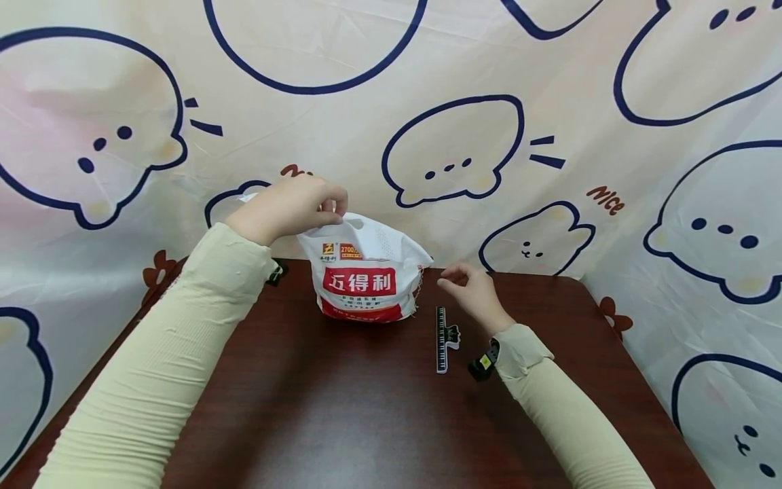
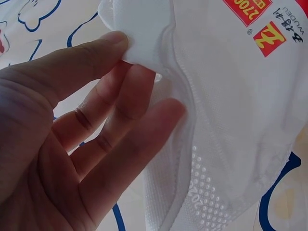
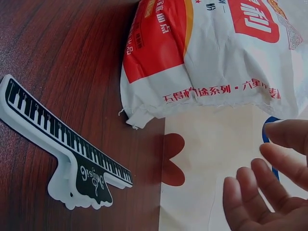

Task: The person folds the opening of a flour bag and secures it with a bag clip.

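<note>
A white and red flour bag [image 1: 360, 284] stands toward the back of the table, its top folded and creased. My left hand [image 1: 299, 205] pinches the bag's upper edge between thumb and fingers; in the left wrist view the thumb [image 2: 113, 45] lies on the white rim. To the right of the bag, my right hand [image 1: 475, 292] hovers with loosely bent fingers and nothing in them. Just below it on the table lies a black and white clip [image 1: 442, 339] with a piano-key pattern, its "Music" handle [image 3: 94, 183] facing right in the head view.
The dark brown table [image 1: 342, 407] stretches in front of the bag. Behind it and at both sides hangs a pale cloth [image 1: 452, 61] with cartoon outlines. A black wrist strap [image 1: 485, 363] sits at the right cuff.
</note>
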Action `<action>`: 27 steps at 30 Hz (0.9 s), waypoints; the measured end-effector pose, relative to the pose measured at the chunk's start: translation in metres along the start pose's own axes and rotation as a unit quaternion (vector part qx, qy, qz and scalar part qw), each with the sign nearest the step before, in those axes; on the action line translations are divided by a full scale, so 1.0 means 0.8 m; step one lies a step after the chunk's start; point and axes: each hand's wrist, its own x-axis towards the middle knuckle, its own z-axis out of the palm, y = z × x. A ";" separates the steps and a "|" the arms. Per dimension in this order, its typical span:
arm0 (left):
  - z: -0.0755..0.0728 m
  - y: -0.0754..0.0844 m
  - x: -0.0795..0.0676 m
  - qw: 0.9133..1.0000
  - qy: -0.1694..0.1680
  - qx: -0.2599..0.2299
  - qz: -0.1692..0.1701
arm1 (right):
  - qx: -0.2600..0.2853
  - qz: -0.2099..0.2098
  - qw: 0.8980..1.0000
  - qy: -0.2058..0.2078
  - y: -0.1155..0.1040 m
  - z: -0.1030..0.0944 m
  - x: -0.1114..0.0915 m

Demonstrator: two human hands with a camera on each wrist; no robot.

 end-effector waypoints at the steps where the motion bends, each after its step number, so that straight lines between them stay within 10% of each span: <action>1: 0.000 0.000 0.000 1.000 0.001 -0.001 0.002 | -0.006 0.005 1.000 -0.004 0.000 -0.001 0.000; 27: 0.000 -0.002 0.001 1.000 0.006 -0.007 0.009 | -0.050 0.157 0.977 -0.137 0.018 -0.009 -0.007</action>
